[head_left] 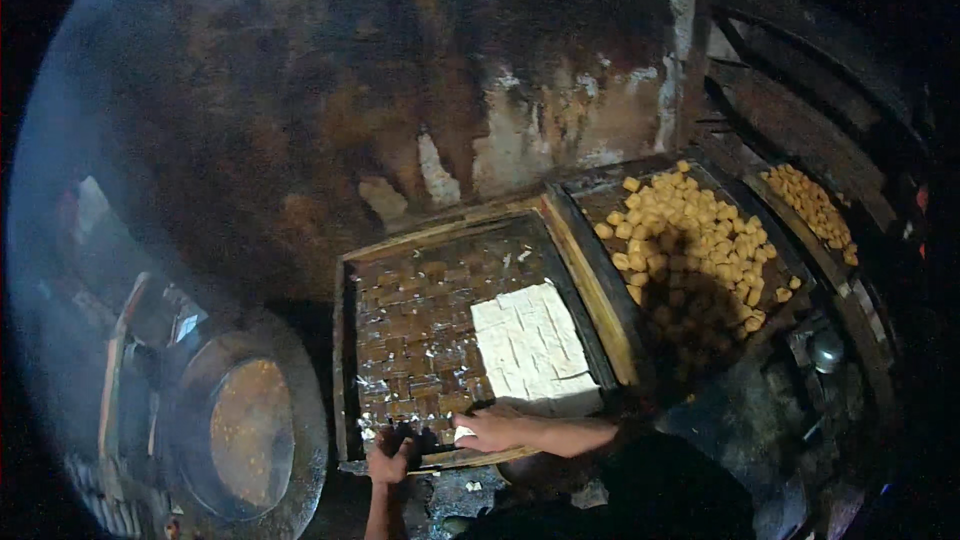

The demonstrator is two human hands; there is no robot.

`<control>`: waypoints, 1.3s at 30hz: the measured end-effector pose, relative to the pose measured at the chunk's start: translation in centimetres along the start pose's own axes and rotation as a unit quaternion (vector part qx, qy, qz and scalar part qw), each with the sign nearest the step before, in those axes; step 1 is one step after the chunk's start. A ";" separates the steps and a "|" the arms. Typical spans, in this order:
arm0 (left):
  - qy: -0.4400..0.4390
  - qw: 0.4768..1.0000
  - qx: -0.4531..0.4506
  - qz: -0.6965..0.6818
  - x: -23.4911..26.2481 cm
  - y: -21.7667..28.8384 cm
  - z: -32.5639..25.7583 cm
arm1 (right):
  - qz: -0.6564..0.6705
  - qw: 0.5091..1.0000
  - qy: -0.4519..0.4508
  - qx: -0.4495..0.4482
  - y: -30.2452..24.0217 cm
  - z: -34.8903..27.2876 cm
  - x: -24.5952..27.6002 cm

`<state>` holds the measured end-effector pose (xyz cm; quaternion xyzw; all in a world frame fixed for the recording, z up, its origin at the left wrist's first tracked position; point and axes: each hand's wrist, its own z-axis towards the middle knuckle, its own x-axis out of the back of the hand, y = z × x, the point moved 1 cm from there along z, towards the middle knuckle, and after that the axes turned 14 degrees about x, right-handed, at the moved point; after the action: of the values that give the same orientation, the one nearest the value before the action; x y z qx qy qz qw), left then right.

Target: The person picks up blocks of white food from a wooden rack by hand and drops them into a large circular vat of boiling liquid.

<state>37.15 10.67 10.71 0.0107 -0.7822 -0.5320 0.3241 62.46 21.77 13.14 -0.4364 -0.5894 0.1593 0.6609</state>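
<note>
A woven bamboo tray with a wooden frame lies before me. A white slab of what looks like tofu, scored into pieces, covers its right part. At the tray's front edge my right hand is closed, with a small white tofu piece at its fingertips. My left hand is at the front left corner of the tray, thumb and fingers apart. Dark shadow hides part of its fingers, and nothing shows between them. Small white crumbs are scattered over the weave.
Steam hazes the left side, where a large wok holds bubbling yellowish oil. To the right, a second tray bears many golden fried cubes; more cubes lie beyond it. A stained wall rises behind the trays.
</note>
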 end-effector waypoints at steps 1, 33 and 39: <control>-0.029 0.998 0.027 0.042 -0.1 3.9 -1.2 | 0.006 1.000 0.004 -0.011 1.2 -0.7 0.0; -0.263 0.617 0.225 -0.707 -8.6 7.4 -1.1 | 0.290 0.883 0.335 0.154 -7.9 5.8 1.5; -0.240 0.595 0.280 -0.714 -5.6 8.8 -1.6 | 0.256 0.905 0.297 0.163 -6.7 4.5 2.6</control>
<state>45.32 15.25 15.69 0.5283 -0.6842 -0.3320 -0.3775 56.91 21.62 19.60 -0.4857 -0.1998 0.2802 0.8035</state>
